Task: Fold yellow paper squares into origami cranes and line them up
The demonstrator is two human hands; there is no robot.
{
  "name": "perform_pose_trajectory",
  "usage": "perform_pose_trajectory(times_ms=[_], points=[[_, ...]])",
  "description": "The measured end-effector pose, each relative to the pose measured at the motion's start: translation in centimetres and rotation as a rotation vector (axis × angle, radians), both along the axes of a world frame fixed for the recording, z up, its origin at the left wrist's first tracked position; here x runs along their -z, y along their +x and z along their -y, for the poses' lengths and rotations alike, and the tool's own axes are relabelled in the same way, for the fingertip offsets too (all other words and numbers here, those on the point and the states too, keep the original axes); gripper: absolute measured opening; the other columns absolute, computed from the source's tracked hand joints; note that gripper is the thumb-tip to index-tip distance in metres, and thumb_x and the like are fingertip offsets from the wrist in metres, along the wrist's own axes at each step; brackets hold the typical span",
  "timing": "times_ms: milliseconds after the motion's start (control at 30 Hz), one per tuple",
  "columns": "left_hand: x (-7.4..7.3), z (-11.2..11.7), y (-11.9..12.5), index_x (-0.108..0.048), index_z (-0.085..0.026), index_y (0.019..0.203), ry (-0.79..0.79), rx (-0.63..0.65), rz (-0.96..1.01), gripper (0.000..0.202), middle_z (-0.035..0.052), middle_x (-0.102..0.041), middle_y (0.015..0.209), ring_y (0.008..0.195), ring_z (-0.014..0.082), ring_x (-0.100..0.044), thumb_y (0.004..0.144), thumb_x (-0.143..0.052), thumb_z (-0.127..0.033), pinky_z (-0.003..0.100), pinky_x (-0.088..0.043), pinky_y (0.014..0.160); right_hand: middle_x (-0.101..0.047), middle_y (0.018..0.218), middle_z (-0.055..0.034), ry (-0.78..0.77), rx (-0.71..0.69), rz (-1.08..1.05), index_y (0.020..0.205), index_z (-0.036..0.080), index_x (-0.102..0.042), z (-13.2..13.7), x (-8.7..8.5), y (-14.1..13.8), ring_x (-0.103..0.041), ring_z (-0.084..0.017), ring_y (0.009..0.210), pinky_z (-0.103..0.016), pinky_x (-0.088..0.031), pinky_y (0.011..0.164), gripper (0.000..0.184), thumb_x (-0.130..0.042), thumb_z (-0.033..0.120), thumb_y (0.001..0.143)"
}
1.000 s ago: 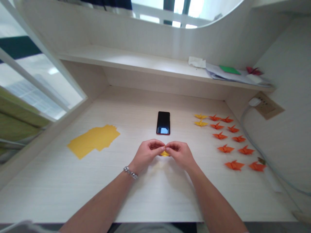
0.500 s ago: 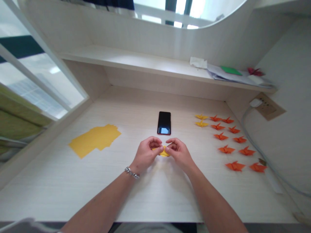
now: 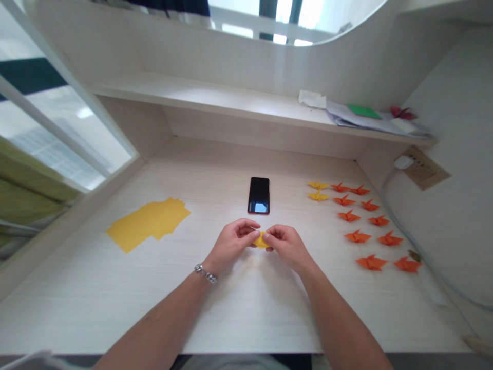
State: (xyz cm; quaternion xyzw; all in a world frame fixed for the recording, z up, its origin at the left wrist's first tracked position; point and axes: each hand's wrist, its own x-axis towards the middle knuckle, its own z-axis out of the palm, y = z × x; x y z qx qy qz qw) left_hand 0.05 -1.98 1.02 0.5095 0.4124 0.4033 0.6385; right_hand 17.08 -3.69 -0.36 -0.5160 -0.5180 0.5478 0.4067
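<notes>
A small folded piece of yellow paper [image 3: 262, 240] is pinched between my two hands, just in front of the phone. My left hand [image 3: 235, 239] grips its left side with thumb and fingers. On the opposite side, my right hand [image 3: 285, 243] presses it with the thumb on top. Fingers cover much of the paper, so its exact folded shape is hidden. To the right stand two yellow paper cranes [image 3: 318, 197] and several orange paper cranes [image 3: 358, 237]. Spread sheets of yellow paper [image 3: 148, 223] lie on the left.
A black phone [image 3: 259, 196] lies flat on the pale desk [image 3: 246, 318]. Above the back of the desk runs a shelf [image 3: 215, 100] with papers and a green sheet [image 3: 364, 111]. A cable [image 3: 400, 226] hangs from a wall socket [image 3: 425, 168] at the right.
My fingers have shifted slightly around the yellow paper, the right hand's fingers curling more beneath it. The view has moved a little; the cranes, phone and sheets stay in place.
</notes>
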Motion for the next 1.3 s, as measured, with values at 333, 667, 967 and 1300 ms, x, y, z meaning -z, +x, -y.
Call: perform_pose_trajectory(times_ms=[333,667,967,1300], points=[[0.5,0.0,0.1,-0.055,-0.014,0.087,0.040,-0.067,0.000,0.026,0.0012,-0.065,0.072,0.068,0.0123,-0.062,0.068,-0.072,-0.017,0.023,-0.051,0.063,-0.063,0.070,-0.0014,-0.144,-0.154,-0.207,0.076,0.014,-0.063,0.4,-1.4,0.7,-0.061,-0.013,0.059,-0.028,-0.052,0.061,0.033,-0.068,0.046,0.071],[0.4,-0.2,0.0,-0.058,-0.014,0.086,0.072,-0.082,-0.033,0.018,0.0018,-0.066,0.076,0.072,0.0127,-0.064,0.070,-0.068,-0.015,0.023,-0.054,0.065,-0.062,0.069,-0.0005,-0.025,-0.047,-0.011,0.076,0.015,-0.060,-0.1,0.1,0.5,-0.060,-0.013,0.059,-0.025,-0.050,0.058,0.025,-0.060,0.040,0.078],[1.0,-0.4,0.0,-0.060,-0.014,0.095,0.151,-0.238,-0.081,0.022,0.0061,-0.070,0.085,0.081,0.0191,-0.069,0.078,-0.064,-0.026,0.032,-0.058,0.073,-0.066,0.083,-0.0065,0.470,0.354,0.418,0.091,0.020,-0.070,0.7,-1.1,-0.1,-0.059,-0.017,0.071,-0.030,-0.048,0.069,0.021,-0.054,0.032,0.085],[0.9,0.8,0.7,-0.066,-0.019,0.105,0.362,-0.148,-0.239,0.026,0.0078,-0.069,0.107,0.094,0.0205,-0.066,0.085,-0.056,-0.032,0.033,-0.053,0.086,-0.071,0.097,-0.0091,0.162,0.201,-0.112,0.101,0.016,-0.069,0.2,-0.1,-1.9,-0.066,-0.022,0.088,-0.036,-0.052,0.081,0.035,-0.065,0.041,0.077]])
